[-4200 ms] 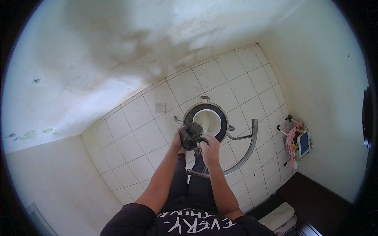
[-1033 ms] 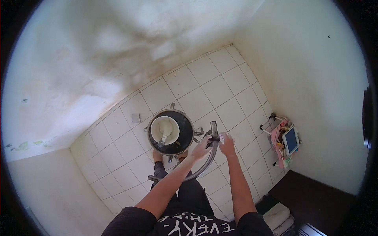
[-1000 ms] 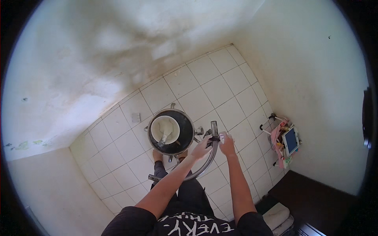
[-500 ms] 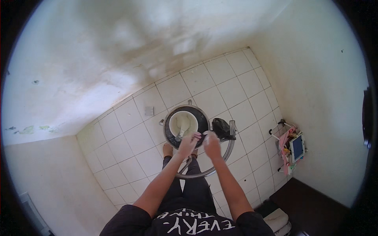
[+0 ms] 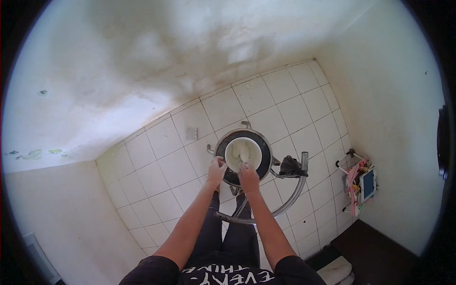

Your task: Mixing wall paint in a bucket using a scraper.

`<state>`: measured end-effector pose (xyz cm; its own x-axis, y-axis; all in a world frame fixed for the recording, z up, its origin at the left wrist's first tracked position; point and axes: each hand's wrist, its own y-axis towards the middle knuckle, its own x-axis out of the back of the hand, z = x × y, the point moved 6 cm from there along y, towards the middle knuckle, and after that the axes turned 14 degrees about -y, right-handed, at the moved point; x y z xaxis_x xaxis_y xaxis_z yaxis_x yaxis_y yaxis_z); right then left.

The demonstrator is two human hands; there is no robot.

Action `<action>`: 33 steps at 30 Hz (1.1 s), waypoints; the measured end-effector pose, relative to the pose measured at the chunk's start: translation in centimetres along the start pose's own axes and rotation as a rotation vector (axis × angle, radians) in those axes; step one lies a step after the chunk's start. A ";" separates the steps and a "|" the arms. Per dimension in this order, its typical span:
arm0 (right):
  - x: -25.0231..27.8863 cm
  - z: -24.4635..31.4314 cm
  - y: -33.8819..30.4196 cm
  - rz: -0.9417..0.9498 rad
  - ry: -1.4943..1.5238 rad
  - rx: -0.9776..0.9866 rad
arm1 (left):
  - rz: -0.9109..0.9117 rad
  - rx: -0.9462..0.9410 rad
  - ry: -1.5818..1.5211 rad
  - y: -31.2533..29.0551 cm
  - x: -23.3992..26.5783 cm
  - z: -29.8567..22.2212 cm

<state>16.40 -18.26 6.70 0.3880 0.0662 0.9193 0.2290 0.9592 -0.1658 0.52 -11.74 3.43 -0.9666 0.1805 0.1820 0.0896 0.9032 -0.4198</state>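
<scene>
A white tub (image 5: 229,158) of pale, thick paste stands on the dark round seat (image 5: 221,146) of a metal-framed chair. Out of the paste leans a paste-smeared tool (image 5: 244,151); its kind is hidden under the coating. My right hand (image 5: 249,177) is closed round the near end of this tool, at the tub's near rim. My left hand (image 5: 216,172) is beside the seat's left edge, fingers curled together; whatever they may hold is too small to make out. A black plastic bag (image 5: 290,167) hangs on the chair frame, to the right.
The chair's curved metal tube (image 5: 289,202) sweeps round on the near right, passing under my right forearm. A small grey square piece (image 5: 191,133) lies on the tiled floor (image 5: 223,107). By the right wall stands a pink and white rack (image 5: 358,185) with assorted things.
My hands, close together at the tub's near right before, have moved apart. The left went to the seat's left edge; the right took hold of the tool. The view has shifted slightly.
</scene>
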 end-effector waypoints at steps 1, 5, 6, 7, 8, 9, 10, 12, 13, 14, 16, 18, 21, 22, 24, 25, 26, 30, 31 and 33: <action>0.2 -0.8 0.1 -0.044 -0.007 -0.017 | 0.045 0.020 -0.045 0.3 -0.6 0.3; 0.5 -2.1 1.3 -0.067 0.075 -0.089 | 0.032 -0.177 0.019 1.3 -1.6 0.5; 0.6 -2.4 1.7 -0.089 0.102 -0.085 | 0.033 -0.180 0.009 1.5 -1.9 0.6; 0.6 -2.7 1.9 -0.094 0.093 -0.083 | 0.034 -0.174 0.035 1.7 -2.0 0.9; 1.3 -2.3 1.9 -0.159 0.163 -0.115 | 0.037 -0.163 0.067 1.8 -1.9 1.2; 1.9 -1.8 1.8 -0.226 0.237 -0.144 | 0.038 -0.164 0.065 2.0 -1.7 1.5; 2.1 -1.0 1.9 -0.227 0.237 -0.143 | 0.033 -0.133 0.038 2.3 -1.4 1.9; 2.3 -0.9 1.5 -0.269 0.323 -0.175 | 0.040 -0.101 0.005 2.6 -1.5 2.2; 2.1 -0.9 1.4 -0.271 0.321 -0.177 | 0.056 -0.103 -0.012 2.7 -1.5 2.2; 2.0 -0.9 1.2 -0.262 0.285 -0.173 | 0.075 -0.102 -0.028 2.7 -1.5 2.2; 1.9 -1.1 1.1 -0.253 0.250 -0.174 | 0.108 -0.092 -0.001 2.8 -1.6 2.3; 2.7 -1.4 1.4 -0.301 0.170 -0.213 | 0.130 -0.081 0.031 2.9 -1.4 2.4; 2.9 -1.6 2.2 -0.305 0.113 -0.234 | 0.139 -0.138 0.036 3.0 -1.5 2.0; 3.0 -1.6 2.5 -0.318 0.110 -0.233 | 0.161 -0.116 0.078 3.1 -1.5 2.1; 2.8 -1.6 3.3 -0.334 0.147 -0.197 | 0.185 -0.094 0.119 3.2 -1.6 2.4; 2.7 -1.4 3.5 -0.350 0.186 -0.160 | 0.199 -0.087 0.117 3.2 -1.8 2.5; 2.3 -1.1 3.5 -0.347 0.189 -0.160 | 0.208 -0.080 0.119 3.2 -1.7 2.9; 1.1 0.5 1.9 -0.217 0.192 -0.082 | 0.181 -0.004 -0.040 3.3 -1.3 3.6; 0.7 0.8 1.3 -0.139 0.147 -0.066 | 0.215 0.006 -0.014 3.2 -1.2 3.6; 0.5 -0.5 0.0 -0.160 0.083 -0.075 | 0.253 0.012 0.011 3.1 -1.4 3.0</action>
<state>17.01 -18.35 6.96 0.4133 -0.1110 0.9038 0.3580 0.9324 -0.0492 1.47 -10.37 -0.76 -0.9110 0.4047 0.0794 0.3256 0.8239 -0.4640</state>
